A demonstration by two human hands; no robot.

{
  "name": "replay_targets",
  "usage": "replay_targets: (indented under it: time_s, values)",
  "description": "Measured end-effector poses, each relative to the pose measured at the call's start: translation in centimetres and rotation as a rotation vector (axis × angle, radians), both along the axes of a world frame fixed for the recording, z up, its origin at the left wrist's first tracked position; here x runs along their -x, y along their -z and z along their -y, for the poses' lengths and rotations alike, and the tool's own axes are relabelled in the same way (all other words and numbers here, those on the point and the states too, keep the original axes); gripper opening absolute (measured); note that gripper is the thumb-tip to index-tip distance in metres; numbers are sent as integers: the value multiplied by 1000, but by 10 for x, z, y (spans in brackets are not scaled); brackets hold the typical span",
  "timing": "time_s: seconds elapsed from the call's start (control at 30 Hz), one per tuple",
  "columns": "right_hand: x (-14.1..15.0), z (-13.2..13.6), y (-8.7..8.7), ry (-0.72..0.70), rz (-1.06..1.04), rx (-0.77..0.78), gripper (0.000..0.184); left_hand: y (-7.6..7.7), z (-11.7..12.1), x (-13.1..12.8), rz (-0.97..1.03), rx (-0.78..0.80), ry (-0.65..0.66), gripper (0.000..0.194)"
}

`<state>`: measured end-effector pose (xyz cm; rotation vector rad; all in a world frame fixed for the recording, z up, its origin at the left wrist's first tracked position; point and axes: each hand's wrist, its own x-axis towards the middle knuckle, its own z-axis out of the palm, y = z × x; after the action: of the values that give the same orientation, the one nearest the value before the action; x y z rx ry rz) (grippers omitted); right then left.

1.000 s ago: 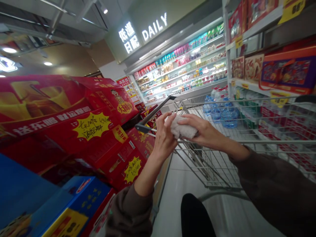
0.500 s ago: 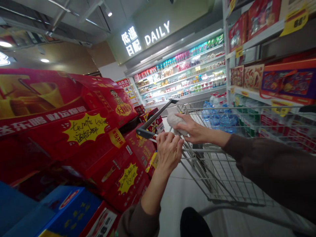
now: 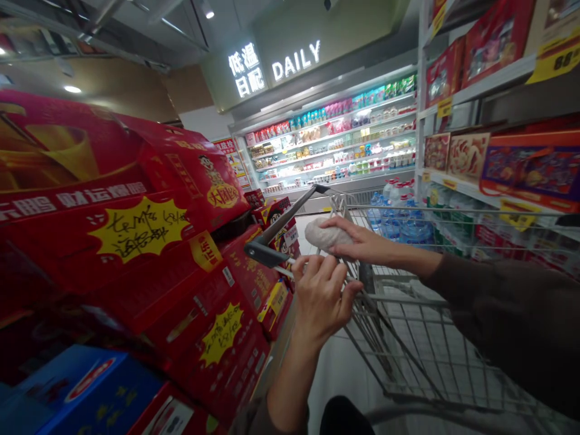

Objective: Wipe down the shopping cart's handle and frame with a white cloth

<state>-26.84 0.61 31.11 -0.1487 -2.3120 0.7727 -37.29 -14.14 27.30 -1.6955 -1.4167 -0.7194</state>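
My right hand (image 3: pixel 362 243) lies over a wadded grey cloth (image 3: pixel 322 234) and presses it against the near end of a wire shopping cart (image 3: pixel 408 314), beside the cart's dark handle bar (image 3: pixel 281 228). My left hand (image 3: pixel 322 297) is just below, fingers curled round the cart's top wire rail near the handle's grey end cap. Both forearms wear dark brown sleeves.
Stacked red gift boxes (image 3: pixel 136 241) with yellow handwritten price tags crowd the left, blue boxes (image 3: pixel 77 393) below them. Shelves of boxed goods (image 3: pixel 498 151) and water bottles (image 3: pixel 399 223) line the right. A lit chiller wall (image 3: pixel 335 145) under a DAILY sign stands ahead. Pale floor runs beneath the cart.
My left hand let go of the cloth and dropped to the cart's rail. My right hand carried the cloth forward to the handle end. The view moved closer to the cart.
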Motion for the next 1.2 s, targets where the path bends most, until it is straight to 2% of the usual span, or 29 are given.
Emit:
replay_targets:
  time_s: [0.13, 0.27, 0.33, 0.43, 0.53, 0.6, 0.67, 0.77, 0.83, 0.9, 0.97, 1.03, 1.1, 1.2]
  values:
    - [-7, -9, -3, 5, -44, -31, 46, 1, 2, -3, 9, -28, 3, 52]
    - [5, -50, 1, 198, -68, 82, 48, 0, 6, -5, 5, -20, 13, 52]
    - [12, -63, 4, 289, -91, 64, 51, 0, 8, -6, 6, -28, 17, 52]
    - [11, -54, 4, 267, -109, -82, 55, 0, 9, -7, 12, -65, 24, 51]
    - [0, -32, 0, 67, -92, -240, 55, 2, 9, -8, 28, -114, 36, 50]
    - [-2, -30, -3, -34, -75, -288, 54, 3, 9, -9, 34, -146, 44, 49]
    - [2, -43, -4, -3, -76, -271, 52, 4, 8, -9, 34, -171, 48, 48]
    - [14, -61, -3, 152, -87, -216, 51, 5, 9, -9, 36, -195, 43, 47]
    - [16, -56, 1, 201, -106, -224, 48, 6, 9, -9, 31, -198, 41, 46]
    - [9, -36, 4, 153, -126, -257, 45, 6, 10, -10, 26, -193, 41, 45]
    - [-1, -16, 6, 48, -124, -286, 44, 7, 12, -11, 26, -203, 46, 46]
    - [-8, -9, 4, -31, -113, -312, 45, 7, 14, -12, 34, -209, 45, 46]
    - [-5, -19, -3, 7, -87, -351, 46, 7, 16, -13, 40, -209, 42, 46]
    - [11, -51, -19, 180, 12, -458, 47, 7, 18, -14, 41, -208, 35, 46]
